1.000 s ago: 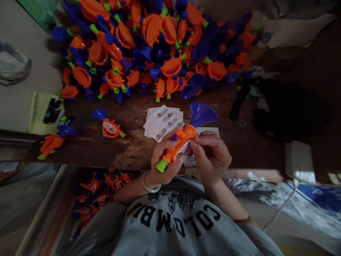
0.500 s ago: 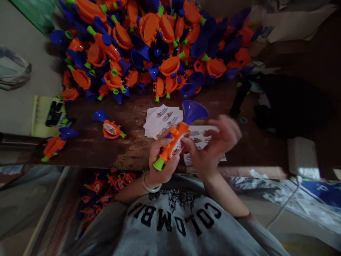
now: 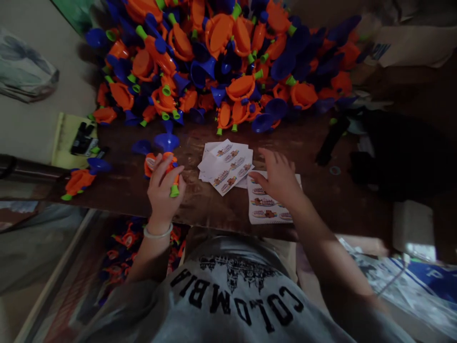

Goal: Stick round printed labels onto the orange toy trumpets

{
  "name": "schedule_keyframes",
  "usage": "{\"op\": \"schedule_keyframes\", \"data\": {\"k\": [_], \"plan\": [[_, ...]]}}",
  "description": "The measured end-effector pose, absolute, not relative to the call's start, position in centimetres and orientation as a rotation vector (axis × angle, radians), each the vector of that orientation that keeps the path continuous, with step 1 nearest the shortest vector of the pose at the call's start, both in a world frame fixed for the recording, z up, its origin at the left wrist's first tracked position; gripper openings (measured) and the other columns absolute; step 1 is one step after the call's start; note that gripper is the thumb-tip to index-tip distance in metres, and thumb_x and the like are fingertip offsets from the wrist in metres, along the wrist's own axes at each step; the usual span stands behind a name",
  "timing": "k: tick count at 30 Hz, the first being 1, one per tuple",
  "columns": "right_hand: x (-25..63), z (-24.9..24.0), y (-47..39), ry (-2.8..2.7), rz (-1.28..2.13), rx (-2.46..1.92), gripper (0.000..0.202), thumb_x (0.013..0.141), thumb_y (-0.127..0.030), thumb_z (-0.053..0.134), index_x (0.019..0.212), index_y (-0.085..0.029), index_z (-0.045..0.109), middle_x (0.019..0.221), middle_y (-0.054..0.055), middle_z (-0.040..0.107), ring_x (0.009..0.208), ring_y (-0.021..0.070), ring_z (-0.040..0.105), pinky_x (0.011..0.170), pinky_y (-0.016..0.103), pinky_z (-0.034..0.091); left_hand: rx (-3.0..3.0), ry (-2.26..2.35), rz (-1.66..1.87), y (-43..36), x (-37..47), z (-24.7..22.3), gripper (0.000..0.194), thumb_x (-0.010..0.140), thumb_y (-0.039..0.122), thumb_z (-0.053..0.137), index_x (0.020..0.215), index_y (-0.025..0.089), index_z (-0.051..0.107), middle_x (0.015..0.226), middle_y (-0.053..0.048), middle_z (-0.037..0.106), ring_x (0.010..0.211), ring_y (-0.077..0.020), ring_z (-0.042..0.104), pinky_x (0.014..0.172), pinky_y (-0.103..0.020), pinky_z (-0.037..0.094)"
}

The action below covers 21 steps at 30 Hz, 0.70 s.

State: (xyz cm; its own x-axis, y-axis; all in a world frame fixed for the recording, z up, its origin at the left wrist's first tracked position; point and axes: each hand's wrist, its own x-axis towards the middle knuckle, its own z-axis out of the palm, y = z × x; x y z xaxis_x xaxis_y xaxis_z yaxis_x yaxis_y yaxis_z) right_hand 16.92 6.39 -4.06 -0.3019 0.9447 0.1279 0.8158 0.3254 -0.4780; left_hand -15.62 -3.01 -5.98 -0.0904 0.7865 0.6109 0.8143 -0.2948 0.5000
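Observation:
My left hand [image 3: 164,190], with a bracelet at the wrist, has its fingers round an orange toy horn [image 3: 173,161] with a blue bell and green mouthpiece. Beside it, partly behind my fingers, is another orange horn [image 3: 149,165] with a white oval sticker. My right hand [image 3: 280,178] is open above a sticker sheet [image 3: 267,208], fingers apart and holding nothing. Left of that sheet lies a stack of white sticker sheets [image 3: 228,164] with small printed ovals.
A large heap of orange and blue horns [image 3: 214,62] fills the table's back. One more horn [image 3: 79,181] lies at the left near black markers [image 3: 84,139] on yellow paper. A black bag [image 3: 403,147] and a white box [image 3: 414,231] are at the right.
My left hand has carried the horn left, next to the stickered one. My right hand has let go of the horn's sticker and is now over the right sheet. The view has shifted slightly.

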Motion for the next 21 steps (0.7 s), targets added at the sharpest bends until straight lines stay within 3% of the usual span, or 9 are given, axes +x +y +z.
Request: {"op": "schedule_keyframes", "data": {"k": [2, 5, 8, 11, 14, 17, 19, 21], "plan": [[15.1, -3.7, 7.8, -2.389, 0.512, -1.633, 0.062, 0.094, -0.046, 0.074, 0.143, -0.013, 0.057, 0.144, 0.027, 0.067, 0.132, 0.0466, 0.062, 0.107, 0.066, 0.050, -2.135, -2.047, -0.970, -2.8, -18.0, -6.8, 0.033, 0.096, 0.023, 0.067, 0.129, 0.025, 0.075, 0.163, -0.011, 0.058, 0.165, -0.0372, 0.036, 0.136, -0.064, 0.030], [12.2, -3.4, 9.4, -2.517, 0.544, -1.627, 0.066, 0.091, -0.050, 0.078, 0.138, -0.009, 0.057, 0.140, 0.030, 0.067, 0.131, 0.0470, 0.062, 0.107, 0.062, 0.050, -2.311, -2.148, -0.489, -3.0, -20.3, -7.2, 0.054, 0.092, 0.032, 0.073, 0.146, 0.025, 0.066, 0.178, -0.014, 0.036, 0.170, -0.0444, 0.013, 0.136, -0.072, 0.017], [10.7, -4.0, 10.3, -2.529, 0.537, -1.587, 0.066, 0.085, -0.045, 0.085, 0.135, -0.012, 0.057, 0.138, 0.027, 0.067, 0.130, 0.0464, 0.061, 0.107, 0.062, 0.049, -2.335, -2.149, -0.403, -3.2, -20.8, -7.2, 0.070, 0.089, 0.039, 0.079, 0.155, 0.025, 0.058, 0.183, -0.016, 0.020, 0.170, -0.0489, -0.001, 0.133, -0.079, 0.009], [10.2, -5.0, 10.8, -2.495, 0.546, -1.559, 0.064, 0.077, -0.034, 0.091, 0.129, -0.015, 0.058, 0.136, 0.027, 0.066, 0.129, 0.0466, 0.061, 0.107, 0.064, 0.048, -2.301, -2.046, -0.662, -3.1, -18.9, -7.4, 0.057, 0.098, 0.034, 0.070, 0.153, 0.028, 0.059, 0.181, -0.013, 0.028, 0.171, -0.0428, 0.000, 0.135, -0.074, 0.013], [10.6, -5.8, 11.3, -2.405, 0.578, -1.550, 0.059, 0.075, -0.025, 0.088, 0.125, -0.018, 0.057, 0.133, 0.025, 0.066, 0.125, 0.0455, 0.064, 0.103, 0.064, 0.051, -2.427, -1.845, -0.996, -2.9, -15.2, -8.1, 0.055, 0.102, 0.031, 0.065, 0.155, 0.033, 0.053, 0.180, -0.010, 0.033, 0.172, -0.0351, 0.016, 0.136, -0.065, 0.025], [11.7, -5.9, 11.7, -2.270, 0.664, -1.500, 0.050, 0.083, -0.020, 0.074, 0.127, -0.023, 0.050, 0.120, 0.014, 0.070, 0.107, 0.0338, 0.072, 0.092, 0.055, 0.059, -2.349, -1.940, -1.408, -2.6, -11.8, -8.7, 0.074, 0.100, 0.038, 0.070, 0.165, 0.034, 0.037, 0.185, -0.012, 0.014, 0.172, -0.0361, 0.013, 0.137, -0.065, 0.021], [12.9, -5.3, 11.7, -2.048, 0.845, -1.334, 0.049, 0.085, -0.022, 0.071, 0.127, -0.027, 0.046, 0.106, 0.005, 0.071, 0.092, 0.0265, 0.074, 0.083, 0.047, 0.062, -2.136, -2.139, -1.873, -2.3, -10.2, -8.8, 0.091, 0.095, 0.048, 0.076, 0.169, 0.036, 0.026, 0.186, -0.011, 0.007, 0.172, -0.0355, 0.011, 0.137, -0.061, 0.023], [14.0, -4.3, 11.3, -1.790, 1.050, -1.139, 0.054, 0.083, -0.029, 0.075, 0.127, -0.031, 0.044, 0.098, -0.001, 0.070, 0.084, 0.0226, 0.074, 0.073, 0.040, 0.063, -1.843, -2.299, -2.494, -1.9, -9.2, -8.3, 0.097, 0.086, 0.057, 0.084, 0.166, 0.037, 0.032, 0.183, -0.010, 0.022, 0.169, -0.0357, 0.025, 0.135, -0.058, 0.033]]}}
